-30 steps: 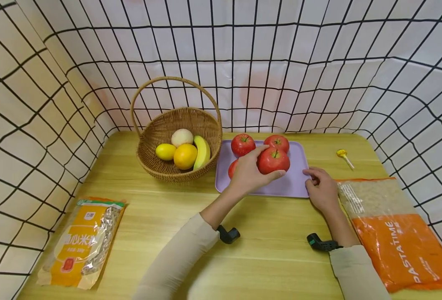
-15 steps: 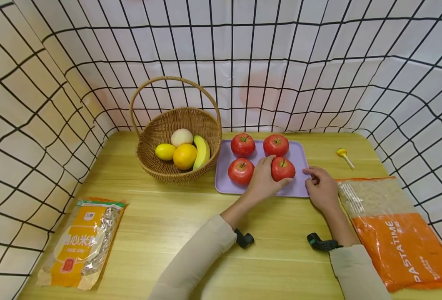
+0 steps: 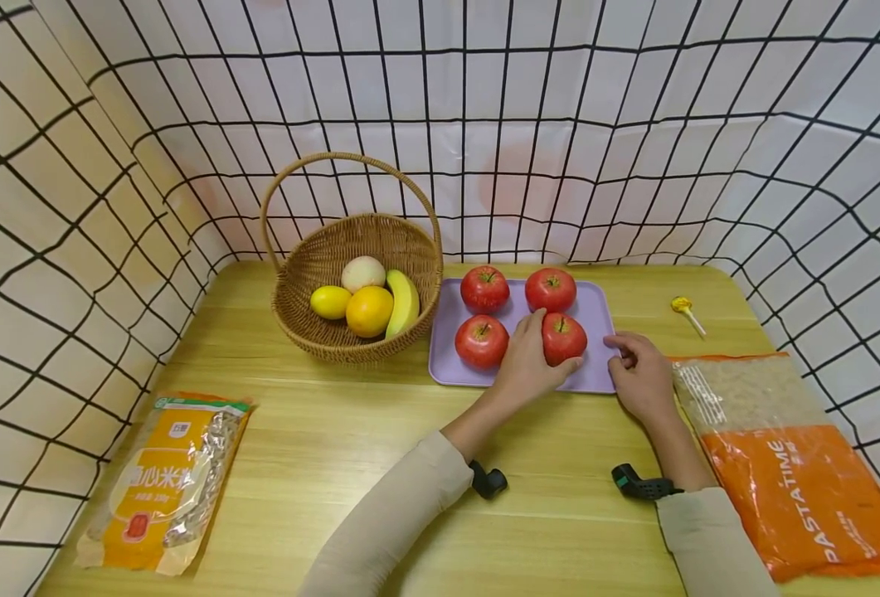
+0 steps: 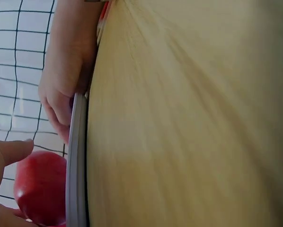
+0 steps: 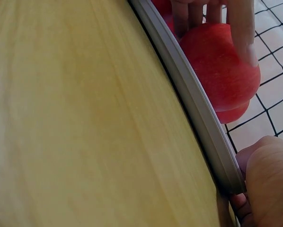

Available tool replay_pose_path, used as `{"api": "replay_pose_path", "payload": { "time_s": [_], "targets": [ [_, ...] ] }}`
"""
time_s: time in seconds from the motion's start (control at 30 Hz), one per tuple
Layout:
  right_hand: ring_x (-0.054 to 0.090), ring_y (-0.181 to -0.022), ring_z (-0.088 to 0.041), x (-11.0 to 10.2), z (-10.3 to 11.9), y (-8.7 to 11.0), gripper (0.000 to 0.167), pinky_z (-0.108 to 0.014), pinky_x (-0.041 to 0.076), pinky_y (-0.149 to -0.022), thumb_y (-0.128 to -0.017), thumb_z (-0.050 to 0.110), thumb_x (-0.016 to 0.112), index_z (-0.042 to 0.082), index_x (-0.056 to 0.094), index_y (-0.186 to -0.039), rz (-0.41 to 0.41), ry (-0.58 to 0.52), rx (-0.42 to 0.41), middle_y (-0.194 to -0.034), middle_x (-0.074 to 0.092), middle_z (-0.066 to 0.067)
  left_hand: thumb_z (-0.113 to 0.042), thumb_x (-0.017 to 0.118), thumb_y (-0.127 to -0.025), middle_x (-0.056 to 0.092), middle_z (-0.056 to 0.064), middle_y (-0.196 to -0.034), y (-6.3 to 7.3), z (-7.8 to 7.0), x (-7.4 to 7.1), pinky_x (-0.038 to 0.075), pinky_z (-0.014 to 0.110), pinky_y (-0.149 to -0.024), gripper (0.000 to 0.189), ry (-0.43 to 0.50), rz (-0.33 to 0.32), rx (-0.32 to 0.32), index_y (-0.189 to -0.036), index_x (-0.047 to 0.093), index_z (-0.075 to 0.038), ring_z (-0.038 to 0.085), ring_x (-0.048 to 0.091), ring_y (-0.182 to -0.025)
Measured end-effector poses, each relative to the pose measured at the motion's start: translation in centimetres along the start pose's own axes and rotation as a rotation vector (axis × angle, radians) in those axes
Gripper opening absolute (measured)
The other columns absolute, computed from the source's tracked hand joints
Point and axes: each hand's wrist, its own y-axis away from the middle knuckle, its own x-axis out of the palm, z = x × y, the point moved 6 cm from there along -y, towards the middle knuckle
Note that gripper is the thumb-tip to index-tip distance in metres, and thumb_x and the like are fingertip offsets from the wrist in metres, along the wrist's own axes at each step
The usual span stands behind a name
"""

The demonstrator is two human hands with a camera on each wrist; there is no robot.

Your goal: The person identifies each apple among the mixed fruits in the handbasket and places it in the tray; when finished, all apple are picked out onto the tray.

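My left hand point(image 3: 527, 365) has its fingers and thumb round a red apple point(image 3: 563, 338), which sits at the front right of the lilac tray point(image 3: 595, 371). From the right wrist view, the fingers and thumb of that hand come down over the same apple point(image 5: 217, 71), close behind the tray's rim point(image 5: 189, 90). My right hand point(image 3: 643, 377) pinches the tray's right edge, thumb above and fingers below. Three other apples stand on the tray: one at back left point(image 3: 484, 288), one at back right point(image 3: 551, 289), and one at front left point(image 3: 480, 341).
Left of the tray stands a wicker basket point(image 3: 313, 344) with a tall handle, holding a banana point(image 3: 402, 303), an orange point(image 3: 369, 312) and other fruit. A lollipop point(image 3: 682, 305) lies at back right. An orange pasta bag point(image 3: 798, 481) and a yellow packet point(image 3: 163, 485) flank the table.
My left hand has lowered the apple from above the tray's middle to its front right, moving right and toward the front edge. My right hand has stayed at the tray's edge.
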Motion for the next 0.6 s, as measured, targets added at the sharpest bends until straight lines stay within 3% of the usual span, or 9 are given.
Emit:
{"api": "replay_pose_path", "payload": {
  "time_s": [0.13, 0.27, 0.43, 0.6],
  "targets": [
    [0.054, -0.093, -0.021, -0.3, 0.0, 0.0, 0.033, -0.01, 0.036, -0.072, -0.093, 0.002, 0.059, 0.001, 0.072, -0.123, 0.005, -0.005, 0.018, -0.129, 0.066, -0.02, -0.046, 0.075, -0.091, 0.041, 0.008, -0.161, 0.7, -0.5, -0.9, 0.046, 0.045, -0.115, 0.089, 0.001, 0.022, 0.043, -0.16, 0.032, -0.01, 0.026, 0.049, -0.142],
    [0.055, -0.094, -0.019, -0.9, -0.2, 0.2, 0.033, -0.009, 0.038, -0.073, -0.095, 0.007, 0.06, 0.002, 0.07, -0.126, 0.02, -0.007, 0.064, -0.124, 0.066, -0.018, -0.048, 0.071, -0.094, 0.044, 0.006, -0.16, 1.8, -1.3, -2.9, 0.043, 0.047, -0.117, 0.082, 0.011, 0.04, 0.128, -0.158, 0.037, -0.011, 0.023, 0.045, -0.146],
    [0.059, -0.105, -0.026, -1.2, 0.3, 0.4, 0.041, -0.019, 0.046, -0.081, -0.099, 0.013, 0.059, 0.004, 0.061, -0.139, 0.135, -0.003, 0.098, -0.127, 0.061, -0.021, -0.045, 0.071, -0.095, 0.058, 0.004, -0.144, 3.2, -1.1, -7.5, 0.05, 0.042, -0.109, 0.067, 0.045, -0.007, 0.235, -0.15, 0.05, -0.014, 0.021, 0.057, -0.132],
    [0.062, -0.117, -0.044, -2.8, 2.6, 0.1, 0.047, -0.041, 0.056, -0.09, -0.102, 0.017, 0.06, 0.001, 0.051, -0.146, 0.231, -0.015, -0.003, -0.139, 0.054, -0.027, -0.039, 0.076, -0.092, 0.066, 0.003, -0.123, 4.4, 0.5, -13.4, 0.056, 0.036, -0.099, 0.058, 0.055, -0.093, 0.317, -0.141, 0.059, -0.012, 0.022, 0.067, -0.111]
  ]
}}
